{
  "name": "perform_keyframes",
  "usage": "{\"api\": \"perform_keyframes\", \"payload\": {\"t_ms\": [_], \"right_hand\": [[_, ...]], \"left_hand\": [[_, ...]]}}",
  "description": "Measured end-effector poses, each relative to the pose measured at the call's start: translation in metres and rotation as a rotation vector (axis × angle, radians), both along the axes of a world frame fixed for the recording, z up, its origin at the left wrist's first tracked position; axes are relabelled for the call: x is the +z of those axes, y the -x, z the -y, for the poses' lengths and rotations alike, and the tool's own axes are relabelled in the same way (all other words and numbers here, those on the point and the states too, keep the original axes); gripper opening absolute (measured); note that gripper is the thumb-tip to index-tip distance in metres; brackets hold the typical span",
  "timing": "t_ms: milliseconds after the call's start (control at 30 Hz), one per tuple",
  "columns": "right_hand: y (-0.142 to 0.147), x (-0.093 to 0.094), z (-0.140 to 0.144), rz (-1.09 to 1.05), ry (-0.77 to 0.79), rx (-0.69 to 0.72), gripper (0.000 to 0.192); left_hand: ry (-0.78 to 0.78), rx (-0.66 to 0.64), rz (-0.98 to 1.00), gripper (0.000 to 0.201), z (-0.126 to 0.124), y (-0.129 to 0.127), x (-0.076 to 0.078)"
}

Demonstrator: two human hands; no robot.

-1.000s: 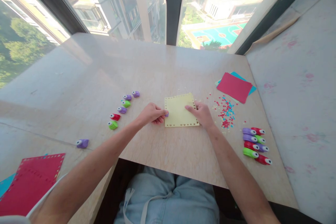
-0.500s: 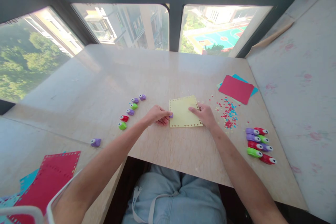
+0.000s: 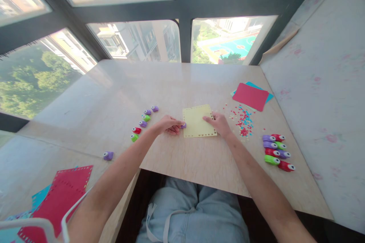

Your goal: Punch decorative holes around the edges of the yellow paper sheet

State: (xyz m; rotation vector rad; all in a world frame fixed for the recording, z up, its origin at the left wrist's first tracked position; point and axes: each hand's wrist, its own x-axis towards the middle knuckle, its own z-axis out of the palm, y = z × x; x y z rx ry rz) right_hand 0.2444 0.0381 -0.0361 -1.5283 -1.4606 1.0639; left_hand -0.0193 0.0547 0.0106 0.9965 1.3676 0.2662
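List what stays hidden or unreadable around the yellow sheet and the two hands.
- Purple punch, head view: the left hand covers nearly all of it; its shape cannot be read.
- Yellow sheet: the right hand hides its right edge; the punched edge holes are too small to identify.
- Scattered paper bits: too small to make out shapes.
- Red punched sheet: cut off by the frame's lower edge.

The counter lay bare behind the yellow sheet, toward the windows, and in front of it down to the near edge. To the left, a curved row of small punches stood just beside the left hand, with one purple punch well apart. To the right, scattered paper bits lay near the right hand, a cluster of larger punches stood further out, and the red card lay behind them.
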Motion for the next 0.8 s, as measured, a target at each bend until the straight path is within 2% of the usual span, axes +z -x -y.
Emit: {"api": "perform_keyframes", "payload": {"t_ms": [200, 333, 467, 633, 800], "right_hand": [[-0.005, -0.005, 0.001, -0.089, 0.008, -0.012, 0.048], [-0.006, -0.002, 0.003, -0.132, 0.010, -0.017, 0.049], [-0.006, 0.002, 0.004, -0.149, 0.007, -0.025, 0.049], [-0.008, 0.001, 0.005, -0.198, -0.005, -0.027, 0.048], [-0.010, -0.002, 0.006, -0.231, -0.026, -0.030, 0.051]], "left_hand": [[0.112, 0.178, 0.155, 0.023, -0.009, 0.007, 0.003], [0.097, 0.248, 0.176, 0.020, -0.009, 0.009, -0.001], [-0.096, 0.223, 0.162, 0.034, 0.002, 0.008, -0.004], [-0.411, 0.038, 0.019, 0.051, 0.025, 0.001, -0.007], [-0.565, 0.054, -0.124, 0.049, 0.033, -0.008, -0.016]]}}
